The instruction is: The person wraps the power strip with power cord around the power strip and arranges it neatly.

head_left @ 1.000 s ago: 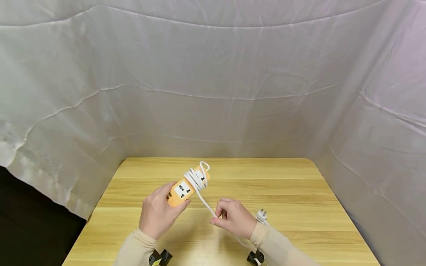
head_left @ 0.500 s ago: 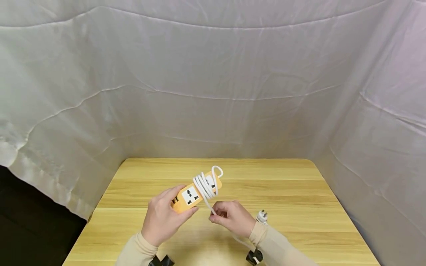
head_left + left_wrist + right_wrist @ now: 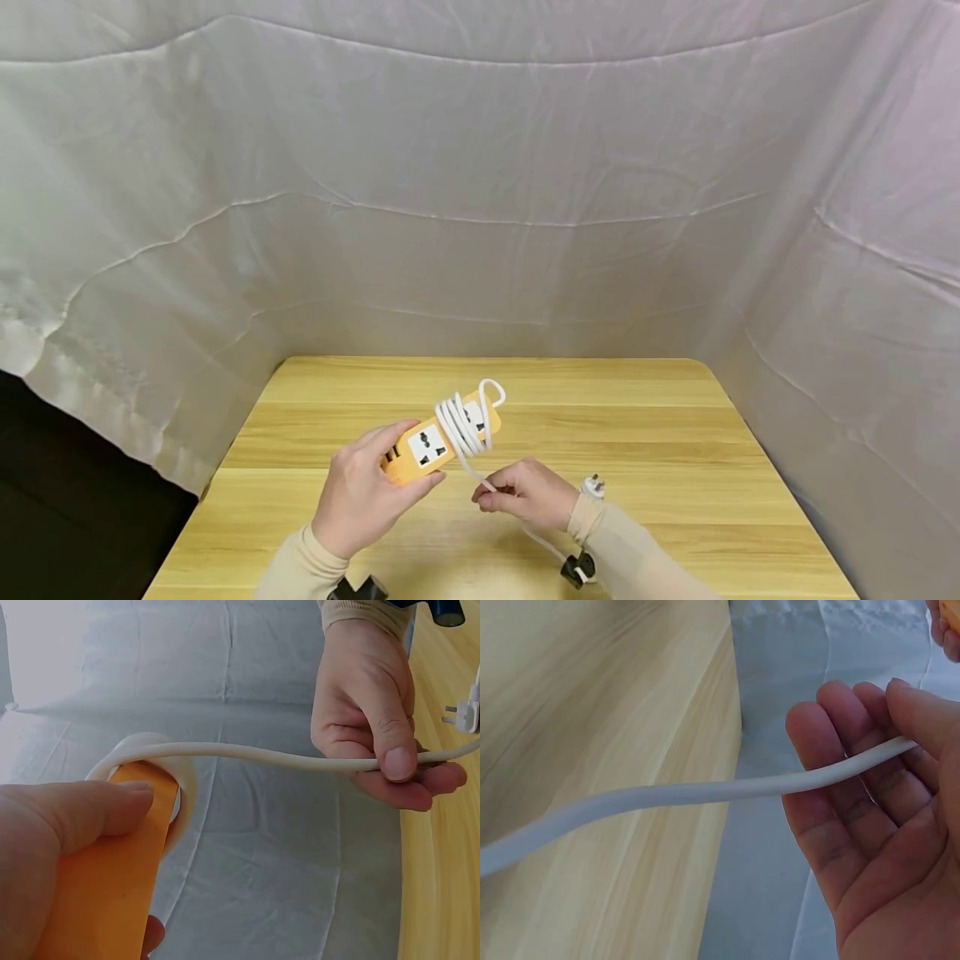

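Observation:
An orange power strip (image 3: pixel 405 457) with white socket faces is held above the table, tilted up to the right. My left hand (image 3: pixel 366 492) grips its near end, thumb along one side and fingers along the other. Several turns of white cord (image 3: pixel 459 427) wrap the strip's far half, and a small loop sticks out at its tip. From the wraps the cord runs to my right hand (image 3: pixel 528 496), which pinches it between thumb and fingers. In the left wrist view the cord (image 3: pixel 262 757) spans the gap from strip to right hand, and the thumb presses on it.
The cord's white plug (image 3: pixel 592 486) lies on the wooden table (image 3: pixel 637 417) beside the right wrist, prongs facing away. Grey fabric (image 3: pixel 480 250) hangs around the back and sides of the table. Each wrist carries a small black camera mount (image 3: pixel 577 569).
My left hand has moved the power strip to the right and tilted it flatter. My right hand stays near the same spot, its fingers shifting on the cord as the free stretch shortens.

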Motion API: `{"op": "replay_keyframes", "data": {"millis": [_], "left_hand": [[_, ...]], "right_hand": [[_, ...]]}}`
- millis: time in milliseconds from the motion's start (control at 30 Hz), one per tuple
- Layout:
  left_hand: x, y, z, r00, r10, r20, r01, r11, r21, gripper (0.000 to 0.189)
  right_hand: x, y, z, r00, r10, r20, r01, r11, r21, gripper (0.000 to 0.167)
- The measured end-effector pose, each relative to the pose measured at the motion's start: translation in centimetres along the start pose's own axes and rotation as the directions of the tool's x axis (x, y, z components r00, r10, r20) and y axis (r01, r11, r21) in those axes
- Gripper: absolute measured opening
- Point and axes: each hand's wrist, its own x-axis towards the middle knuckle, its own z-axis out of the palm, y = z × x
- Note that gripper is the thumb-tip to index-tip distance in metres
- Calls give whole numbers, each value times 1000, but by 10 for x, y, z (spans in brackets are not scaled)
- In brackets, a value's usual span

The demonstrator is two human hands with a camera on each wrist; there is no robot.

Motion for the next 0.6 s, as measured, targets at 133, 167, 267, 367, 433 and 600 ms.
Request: {"op": "replay_keyframes", "data": {"millis": [133, 167, 267, 367, 433, 600], "left_hand": [[0, -1, 0, 998, 48, 30, -48, 998, -28, 59], [-1, -2, 0, 997, 61, 42, -60, 997, -43, 59], [-1, -3, 1, 994, 85, 74, -80, 994, -72, 58], [-2, -3, 2, 992, 93, 88, -85, 992, -89, 57], [-3, -3, 3, 991, 97, 95, -89, 992, -89, 57], [-4, 0, 5, 987, 137, 83, -132, 989, -69, 60]], "right_hand": [[2, 6, -5, 1000, -3, -1, 3, 999, -37, 16], [2, 7, -7, 1000, 4, -3, -4, 999, -35, 16], [4, 10, -13, 1000, 21, -14, -22, 999, -27, 17], [4, 11, -19, 999, 44, -26, -45, 999, -28, 18], [4, 12, -22, 998, 61, -27, -62, 998, -30, 17], [5, 14, -25, 996, 79, -36, -79, 997, -17, 15]]}}
